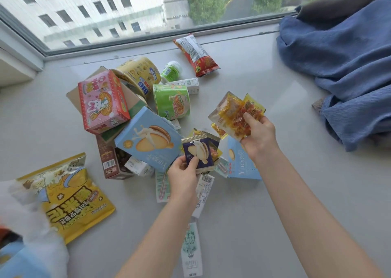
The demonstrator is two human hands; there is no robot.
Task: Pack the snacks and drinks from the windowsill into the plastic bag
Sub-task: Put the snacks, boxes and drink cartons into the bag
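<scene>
Small snack packets are seen being gathered from a pale windowsill (243,193), where most of the goods are still left to be packed. A dark blue pie packet (200,150), with a few smaller wrappers fanned out behind it, is pinched between the thumb and curled fingers of the left hand (183,175), while a handful of yellow-and-orange sachets (234,113) is clamped in the curled fingers of the right hand (259,135), held just above the sill. The white plastic bag (36,231) is glimpsed, blurred, at the lower left corner; something blue and something red can be made out inside it, though what they are cannot be told. A yellow snack pouch (72,195) is lying right beside the bag's mouth, partly overlapped by it. Much is judged to remain: a pink rabbit box (102,104), a light blue pie box (148,139), a second blue box (241,161) under the right wrist, a brown box (110,161), a yellow round tub (137,72), a green tub (171,101), a small green bottle (170,70), a red packet (195,54) near the window glass, and a milk carton (191,250) between the forearms are all shown on the sill, well apart from the bag. A blue cloth (342,66) is heaped at the right. The packing is taken to be at an early stage.
</scene>
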